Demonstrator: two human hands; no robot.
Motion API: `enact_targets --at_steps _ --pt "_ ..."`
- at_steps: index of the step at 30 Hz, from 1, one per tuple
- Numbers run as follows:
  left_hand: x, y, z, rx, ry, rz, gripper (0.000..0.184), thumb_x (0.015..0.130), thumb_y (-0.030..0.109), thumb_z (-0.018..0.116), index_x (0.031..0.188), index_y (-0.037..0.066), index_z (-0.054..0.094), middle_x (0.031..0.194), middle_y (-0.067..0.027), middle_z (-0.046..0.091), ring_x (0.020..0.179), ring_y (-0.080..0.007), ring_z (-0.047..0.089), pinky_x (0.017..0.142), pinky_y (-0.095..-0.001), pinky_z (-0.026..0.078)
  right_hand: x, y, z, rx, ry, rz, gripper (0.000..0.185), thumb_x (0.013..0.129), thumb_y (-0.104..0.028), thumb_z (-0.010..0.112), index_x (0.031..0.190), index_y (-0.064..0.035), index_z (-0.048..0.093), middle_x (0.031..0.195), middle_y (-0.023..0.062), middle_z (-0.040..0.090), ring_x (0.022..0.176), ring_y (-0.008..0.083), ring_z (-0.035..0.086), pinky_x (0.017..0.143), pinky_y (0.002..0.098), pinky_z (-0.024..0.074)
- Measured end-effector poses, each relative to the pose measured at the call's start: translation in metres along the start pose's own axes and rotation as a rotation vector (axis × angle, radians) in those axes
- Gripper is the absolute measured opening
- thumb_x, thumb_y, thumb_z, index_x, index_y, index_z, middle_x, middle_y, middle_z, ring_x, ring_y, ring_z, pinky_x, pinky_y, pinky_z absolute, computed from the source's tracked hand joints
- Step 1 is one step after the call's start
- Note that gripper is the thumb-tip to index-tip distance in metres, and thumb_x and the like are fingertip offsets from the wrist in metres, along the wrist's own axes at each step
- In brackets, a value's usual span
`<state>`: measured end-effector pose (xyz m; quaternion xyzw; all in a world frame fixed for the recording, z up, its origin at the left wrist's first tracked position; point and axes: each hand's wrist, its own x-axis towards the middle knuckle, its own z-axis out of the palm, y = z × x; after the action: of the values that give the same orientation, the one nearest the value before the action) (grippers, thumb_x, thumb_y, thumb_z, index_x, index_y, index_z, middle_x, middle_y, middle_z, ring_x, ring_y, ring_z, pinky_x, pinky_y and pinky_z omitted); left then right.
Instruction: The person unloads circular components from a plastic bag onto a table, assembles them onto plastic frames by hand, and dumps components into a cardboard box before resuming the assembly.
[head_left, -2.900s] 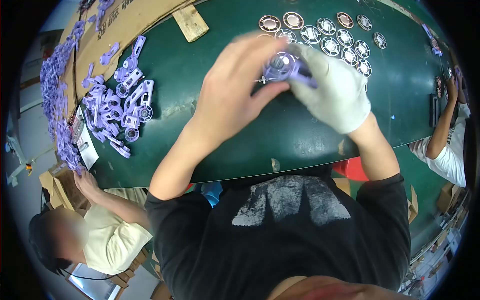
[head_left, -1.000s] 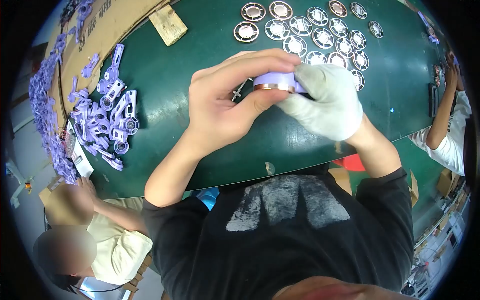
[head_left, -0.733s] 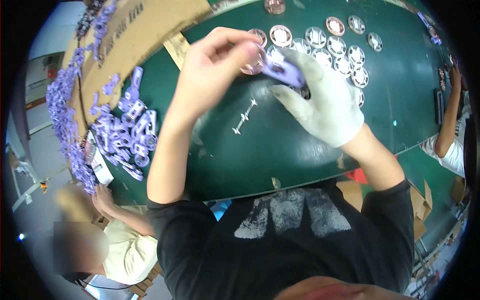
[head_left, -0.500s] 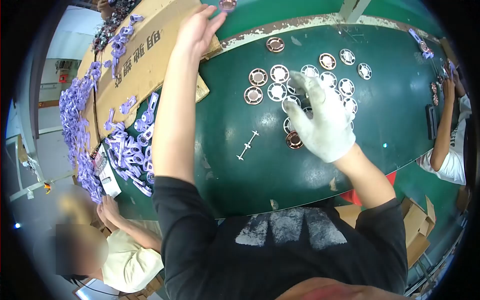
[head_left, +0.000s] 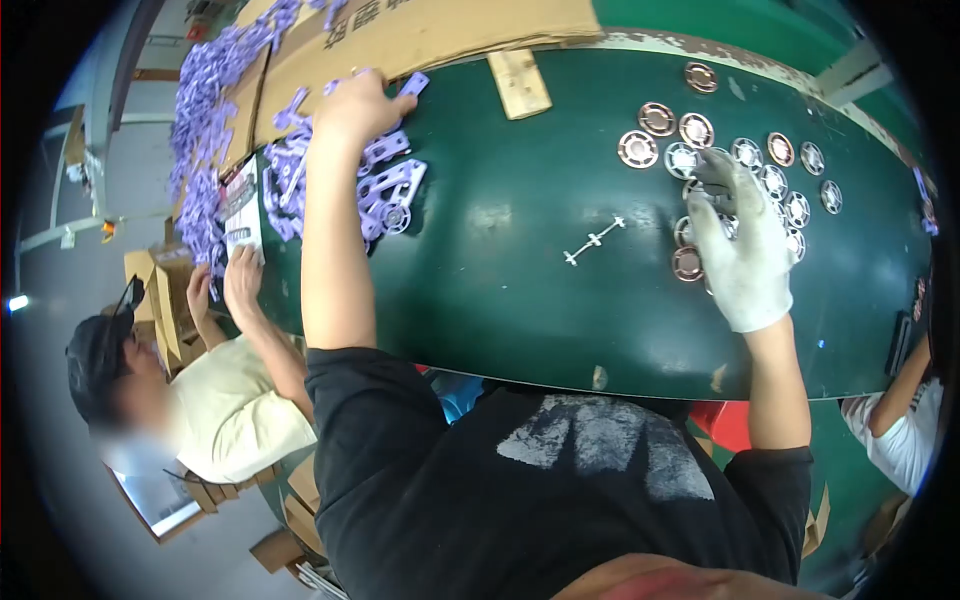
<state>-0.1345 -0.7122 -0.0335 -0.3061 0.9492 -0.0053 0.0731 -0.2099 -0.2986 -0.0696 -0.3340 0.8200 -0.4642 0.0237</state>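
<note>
My bare left hand [head_left: 360, 105] is over the pile of purple plastic parts [head_left: 290, 180]. Its thumb stands apart from the other fingers, which are partly hidden. Beside the thumb lies one purple part [head_left: 411, 87]; others, with long stems and round ends, are heaped beneath my wrist. My right hand [head_left: 745, 250], in a pale glove, hovers over spoked discs with its thumb and fingers apart. Silver discs [head_left: 797, 209] and copper-coloured discs [head_left: 637, 149] lie around it. My palm and fingers cover some of them.
A thin white stick-like piece [head_left: 595, 240] lies mid-table. A cardboard sheet [head_left: 440, 28] and wooden block [head_left: 520, 85] are at the far side, near a larger purple heap [head_left: 205, 120]. One co-worker [head_left: 230, 410] sits at left; another person's arm [head_left: 905, 390] shows at right.
My left hand has come back from above the cardboard, where a round piece was by its fingertips, to the purple pile. The view has shifted; my right hand stays over the discs.
</note>
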Motion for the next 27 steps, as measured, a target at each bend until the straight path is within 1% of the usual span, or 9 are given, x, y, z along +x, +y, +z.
enact_targets --at_steps 8,10,11,12,15,18,21,24,27 --pt "-0.032 -0.028 0.049 -0.188 0.356 0.222 0.045 0.083 0.035 0.080 0.112 0.003 0.073 0.110 -0.0209 0.072 0.096 -0.0375 0.070 0.086 -0.0455 0.056 -0.003 -0.005 -0.003 0.059 -0.061 0.091 0.042 0.093 -0.008 0.069 0.133 -0.0014 0.061 0.113 0.0174 0.071 0.095 0.0293 0.072 0.087 0.0374 0.0560" --pt "-0.052 0.008 0.025 -0.264 0.462 0.280 0.043 0.082 0.034 0.079 0.108 -0.001 0.074 0.094 -0.0202 0.071 0.088 -0.0369 0.070 0.080 -0.0436 0.055 -0.004 0.006 -0.005 -0.090 0.019 -0.222 0.042 0.090 -0.007 0.071 0.132 -0.0024 0.062 0.113 0.0173 0.070 0.101 0.0323 0.070 0.090 0.0390 0.0549" --pt "-0.066 0.028 0.012 -0.315 0.431 0.334 0.042 0.086 0.030 0.081 0.110 -0.004 0.072 0.081 -0.0094 0.065 0.072 -0.0163 0.061 0.068 -0.0289 0.050 -0.001 0.003 -0.006 -0.090 0.016 -0.279 0.044 0.087 -0.005 0.074 0.130 -0.0037 0.064 0.116 0.0171 0.069 0.107 0.0345 0.068 0.093 0.0390 0.0535" --pt "-0.081 0.053 0.003 -0.528 0.250 0.305 0.037 0.090 0.027 0.079 0.109 -0.003 0.072 0.082 -0.0027 0.064 0.071 -0.0084 0.055 0.064 -0.0235 0.045 0.000 0.000 -0.006 -0.122 0.030 -0.372 0.049 0.080 -0.004 0.077 0.128 -0.0056 0.065 0.123 0.0158 0.066 0.113 0.0349 0.065 0.096 0.0414 0.0526" --pt "-0.111 0.116 -0.008 -0.924 -0.194 0.496 0.029 0.096 0.023 0.073 0.112 -0.001 0.070 0.087 0.0044 0.064 0.076 -0.0025 0.052 0.066 -0.0200 0.043 0.004 -0.013 0.000 -0.292 0.038 -0.551 0.064 0.069 -0.004 0.081 0.130 -0.0084 0.064 0.130 0.0143 0.063 0.118 0.0367 0.060 0.099 0.0480 0.0505" --pt "-0.116 0.161 0.009 -1.141 -0.503 0.658 0.030 0.097 0.026 0.072 0.115 0.001 0.070 0.090 0.0045 0.064 0.077 -0.0010 0.052 0.065 -0.0206 0.042 0.003 -0.001 -0.002 -0.346 0.021 -0.518 0.055 0.072 -0.005 0.081 0.124 -0.0064 0.064 0.111 0.0149 0.069 0.103 0.0356 0.067 0.086 0.0458 0.0538" --pt "-0.089 0.185 0.044 -1.057 0.071 0.717 0.051 0.082 0.045 0.083 0.108 0.002 0.072 0.101 -0.0100 0.068 0.073 -0.0188 0.066 0.069 -0.0315 0.054 0.000 0.009 -0.010 -0.294 -0.011 -0.141 0.040 0.086 -0.016 0.080 0.121 -0.0040 0.064 0.089 0.0148 0.072 0.076 0.0322 0.070 0.074 0.0395 0.0564" --pt "-0.081 0.187 0.066 -0.491 0.462 0.720 0.054 0.076 0.041 0.087 0.116 0.009 0.069 0.110 -0.0058 0.069 0.092 -0.0266 0.070 0.077 -0.0370 0.057 0.008 0.009 -0.023 -0.493 0.021 0.004 0.037 0.090 -0.029 0.073 0.116 -0.0026 0.068 0.087 0.0156 0.072 0.076 0.0292 0.071 0.070 0.0390 0.0558" --pt "-0.077 0.186 0.077 -0.644 0.310 0.716 0.051 0.074 0.032 0.088 0.116 0.008 0.070 0.110 -0.0071 0.068 0.099 -0.0278 0.068 0.080 -0.0366 0.056 0.018 -0.001 -0.039 -0.351 -0.216 0.241 0.030 0.090 -0.025 0.064 0.110 -0.0042 0.071 0.080 0.0158 0.073 0.081 0.0326 0.073 0.072 0.0411 0.0571"
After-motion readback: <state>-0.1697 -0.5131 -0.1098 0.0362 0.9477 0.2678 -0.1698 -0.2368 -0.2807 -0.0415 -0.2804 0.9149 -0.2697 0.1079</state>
